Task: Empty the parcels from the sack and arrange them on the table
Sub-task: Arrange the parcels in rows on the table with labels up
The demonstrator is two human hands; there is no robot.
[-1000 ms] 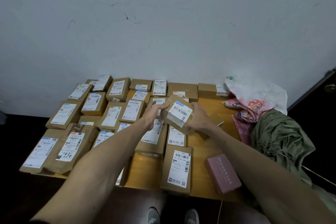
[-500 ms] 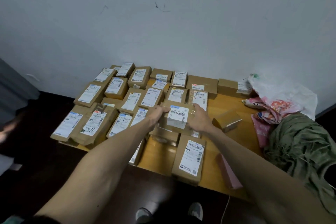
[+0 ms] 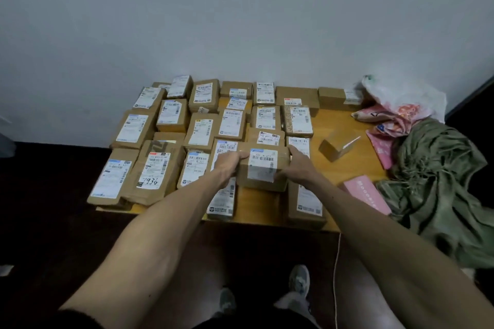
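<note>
A brown cardboard parcel [image 3: 263, 168] with a white barcode label sits low over the middle of the wooden table [image 3: 339, 168]. My left hand [image 3: 228, 163] grips its left side and my right hand [image 3: 298, 165] grips its right side. Whether it rests on the table or on the parcels below, I cannot tell. Several labelled brown parcels [image 3: 171, 115] lie in rows across the left and back of the table. The olive green sack [image 3: 438, 181] is slumped over the table's right edge.
A small tilted box [image 3: 335, 148] lies alone right of the rows. A pink box [image 3: 367, 196] sits at the front right. A white and pink plastic bag [image 3: 401, 107] lies at the back right. A wall stands behind the table. My shoes [image 3: 299, 280] are below.
Both hands have brought the held parcel down and towards the table's front, from tilted in the air to level among the rows. The camera has tipped down.
</note>
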